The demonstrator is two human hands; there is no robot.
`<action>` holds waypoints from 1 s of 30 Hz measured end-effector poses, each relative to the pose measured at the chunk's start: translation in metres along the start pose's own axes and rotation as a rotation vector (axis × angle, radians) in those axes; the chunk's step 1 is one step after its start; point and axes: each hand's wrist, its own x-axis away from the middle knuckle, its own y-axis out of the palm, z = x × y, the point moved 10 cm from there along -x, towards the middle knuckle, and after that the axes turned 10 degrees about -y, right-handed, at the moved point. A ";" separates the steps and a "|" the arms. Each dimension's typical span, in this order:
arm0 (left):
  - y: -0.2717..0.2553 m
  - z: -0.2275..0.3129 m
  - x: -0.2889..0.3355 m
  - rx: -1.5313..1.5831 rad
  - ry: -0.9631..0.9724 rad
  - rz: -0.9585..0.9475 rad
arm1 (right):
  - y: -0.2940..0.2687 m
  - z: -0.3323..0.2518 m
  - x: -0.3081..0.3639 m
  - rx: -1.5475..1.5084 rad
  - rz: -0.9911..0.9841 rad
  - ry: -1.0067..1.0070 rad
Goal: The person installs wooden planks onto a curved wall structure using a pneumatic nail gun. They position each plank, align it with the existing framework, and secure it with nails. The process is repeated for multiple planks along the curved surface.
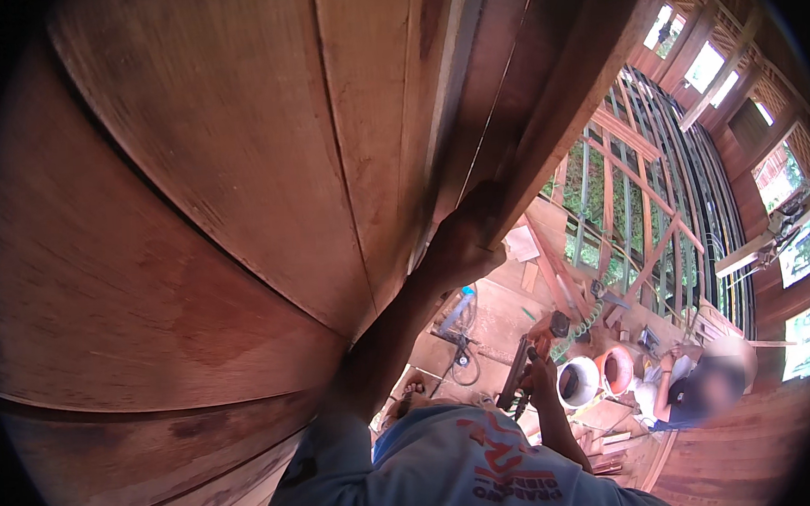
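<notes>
My left arm reaches up along a wall of wide brown wooden boards (213, 153). My left hand (465, 245) is closed round the lower edge of an upright wooden plank (568, 118), with its fingers partly hidden in the dark gap behind. Lower down, at my right side, my right hand (542, 360) grips a dark nail gun (515, 376). A green coiled air hose (583, 327) lies close to the tool.
At the right a person (705, 388) sits low beside two round buckets (577, 382). A cable or hose (465, 356) lies on the plank floor (497, 317). Beyond it, open floor joists (624, 202) show greenery underneath, with loose boards (637, 178) across them.
</notes>
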 end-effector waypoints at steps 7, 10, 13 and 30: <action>0.000 -0.008 0.001 -0.013 0.042 0.060 | 0.012 -0.022 -0.002 0.039 -0.012 -0.069; 0.000 -0.012 0.001 -0.059 0.041 0.052 | 0.019 -0.036 -0.001 -0.015 -0.059 -0.139; 0.004 -0.020 0.004 0.052 -0.039 -0.014 | 0.023 -0.054 0.006 -0.143 -0.101 -0.201; 0.004 -0.026 0.019 -0.010 -0.516 -0.102 | 0.061 -0.167 0.025 -0.546 -0.493 -0.442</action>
